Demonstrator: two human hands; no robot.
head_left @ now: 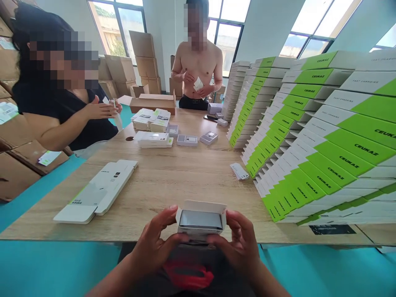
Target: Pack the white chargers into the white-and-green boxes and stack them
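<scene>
Between my two hands is a small white carton (200, 237), held over the table's front edge with its open end facing up and toward the far side. A grey insert (201, 219) fills the opening, and one flap (204, 205) stands up behind it. My left hand (161, 235) grips the left side, thumb in front. On the right side, my right hand (238, 237) closes in the same way. To the left lies a pile of flat, unfolded cartons (105, 185). The carton's lower part is partly hidden by my thumbs.
Tall stacks of white and green boxes (309, 156) line the right. Leaflets (239, 170) lie beside them. Farther back on the table (185, 177) are grey trays (187, 140) and piles of printed cards (151, 119). One person sits at left; another stands at the far end, both handling papers.
</scene>
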